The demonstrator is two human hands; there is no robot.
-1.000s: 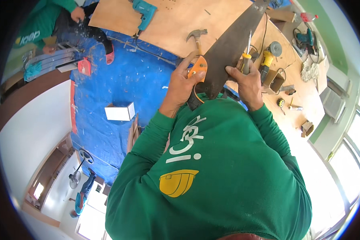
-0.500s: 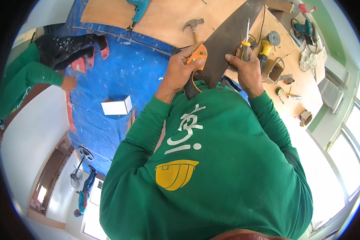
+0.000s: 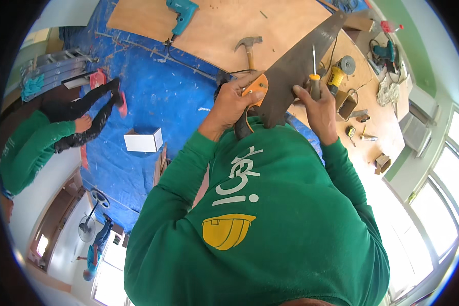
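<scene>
Saw (image 3: 298, 64) before your chest: long tapering blade, dull dark metal; smooth orange-and-black handle (image 3: 261, 82). Your left hand (image 3: 231, 106) grips handle; right hand (image 3: 319, 111) holds screwdriver (image 3: 314, 81), thin shaft pointing up. Both elbows bent. Smooth plywood desk (image 3: 214, 30) beyond, hammer (image 3: 249, 47) near left hand, grinder (image 3: 340, 70) near right. Flat plywood stretches between hammer and drill (image 3: 182, 16); wrinkled blue tarp (image 3: 176, 97) borders left edge.

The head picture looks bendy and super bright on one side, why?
Head view: the fisheye lens bends the windows and leaves black corners; head view: glare washes out the area near them, lower right; head view: the saw and screwdriver look fairly crisp.
</scene>
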